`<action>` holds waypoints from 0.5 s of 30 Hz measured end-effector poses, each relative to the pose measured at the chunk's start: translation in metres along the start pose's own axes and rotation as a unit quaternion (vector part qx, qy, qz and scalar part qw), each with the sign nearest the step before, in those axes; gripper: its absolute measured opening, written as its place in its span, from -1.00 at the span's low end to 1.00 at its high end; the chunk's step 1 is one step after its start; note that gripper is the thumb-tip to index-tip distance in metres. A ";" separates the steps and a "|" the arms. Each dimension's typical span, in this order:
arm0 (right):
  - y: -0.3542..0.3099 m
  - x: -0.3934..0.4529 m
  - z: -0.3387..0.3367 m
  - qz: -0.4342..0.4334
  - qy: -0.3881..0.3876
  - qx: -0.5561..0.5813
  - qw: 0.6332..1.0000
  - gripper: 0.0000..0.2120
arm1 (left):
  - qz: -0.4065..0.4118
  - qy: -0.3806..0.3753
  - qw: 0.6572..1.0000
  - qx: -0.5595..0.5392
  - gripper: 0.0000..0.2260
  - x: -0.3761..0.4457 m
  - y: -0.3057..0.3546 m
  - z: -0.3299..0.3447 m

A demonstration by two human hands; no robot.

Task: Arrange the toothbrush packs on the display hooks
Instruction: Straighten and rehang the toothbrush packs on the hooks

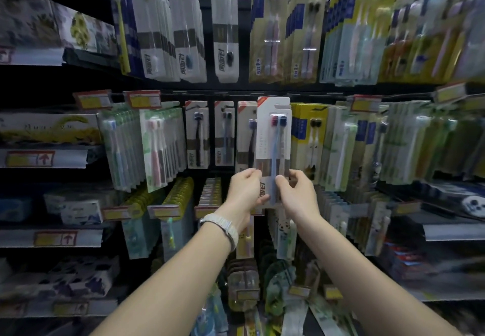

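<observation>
Two hands share the grip: the left hand (pixel 245 188) and right hand (pixel 298 191) pinch the bottom of a white twin toothbrush pack (pixel 273 136), held upright in front of the middle row. Its top hole should meet the display hook squarely; the hook itself is hidden behind the pack, between the grey packs (pixel 224 133) left and yellow packs (pixel 309 131) right.
</observation>
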State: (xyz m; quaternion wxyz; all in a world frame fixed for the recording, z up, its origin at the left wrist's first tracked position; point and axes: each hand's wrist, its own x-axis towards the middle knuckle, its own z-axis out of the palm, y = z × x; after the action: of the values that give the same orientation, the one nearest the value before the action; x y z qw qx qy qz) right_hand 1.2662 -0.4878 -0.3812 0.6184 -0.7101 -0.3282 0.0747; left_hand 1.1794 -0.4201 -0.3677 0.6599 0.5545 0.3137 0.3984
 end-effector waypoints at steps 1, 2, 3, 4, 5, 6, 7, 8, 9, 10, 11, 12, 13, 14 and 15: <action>0.004 0.003 -0.005 0.001 0.002 -0.003 1.000 -0.56 | -0.004 -0.005 1.000 0.002 -0.84 0.000 -0.001 0.006; 0.008 0.006 -0.009 0.002 0.006 -0.003 1.000 -0.56 | -0.006 -0.007 1.000 0.005 -0.84 0.001 -0.004 0.011; 0.012 0.010 -0.012 0.003 0.010 -0.001 1.000 -0.56 | -0.009 -0.011 1.000 0.004 -0.82 0.003 -0.005 0.016; 0.016 0.014 -0.014 0.003 0.014 -0.001 1.000 -0.56 | -0.012 -0.014 1.000 0.005 -0.82 0.004 -0.007 0.020; 0.020 0.017 -0.015 0.004 0.019 -0.001 1.000 -0.57 | -0.015 -0.017 1.000 0.008 -0.83 0.004 -0.009 0.023; 0.024 0.020 -0.016 0.006 0.021 -0.001 1.000 -0.57 | -0.017 -0.020 1.000 0.011 -0.85 0.005 -0.010 0.026; 0.028 0.022 -0.017 0.007 0.022 0.000 1.000 -0.57 | -0.015 -0.024 1.000 0.011 -0.85 0.006 -0.012 0.028; 0.031 0.025 -0.017 0.007 0.021 0.001 1.000 -0.57 | -0.014 -0.025 1.000 0.010 -0.82 0.010 -0.015 0.029; 0.034 0.027 -0.017 0.007 0.022 0.001 1.000 -0.57 | -0.015 -0.028 0.999 0.009 -0.83 0.013 -0.017 0.030; 0.036 0.029 -0.017 0.007 0.021 0.002 1.000 -0.57 | -0.015 -0.030 0.999 0.007 -0.84 0.016 -0.018 0.031; 0.038 0.032 -0.017 0.005 0.022 0.003 1.000 -0.58 | -0.014 -0.031 0.999 0.007 -0.83 0.018 -0.019 0.033; 0.039 0.035 -0.018 0.003 0.022 0.004 1.000 -0.59 | -0.012 -0.030 0.999 0.007 -0.82 0.021 -0.020 0.034; 0.039 0.037 -0.018 0.001 0.024 0.005 1.000 -0.59 | -0.008 -0.030 0.999 0.008 -0.80 0.024 -0.022 0.035; 0.040 0.039 -0.017 0.000 0.026 0.005 1.000 -0.59 | -0.005 -0.026 1.000 0.011 -0.79 0.027 -0.023 0.036; 0.040 0.041 -0.018 -0.001 0.026 0.004 1.000 -0.60 | -0.003 -0.024 1.000 0.010 -0.79 0.029 -0.023 0.037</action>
State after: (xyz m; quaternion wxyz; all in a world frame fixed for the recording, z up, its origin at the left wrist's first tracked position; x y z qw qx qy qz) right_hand 1.3219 -0.4803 -0.4025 0.6296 -0.7090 -0.3123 0.0571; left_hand 1.2296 -0.4141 -0.3827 0.6626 0.5694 0.3033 0.3804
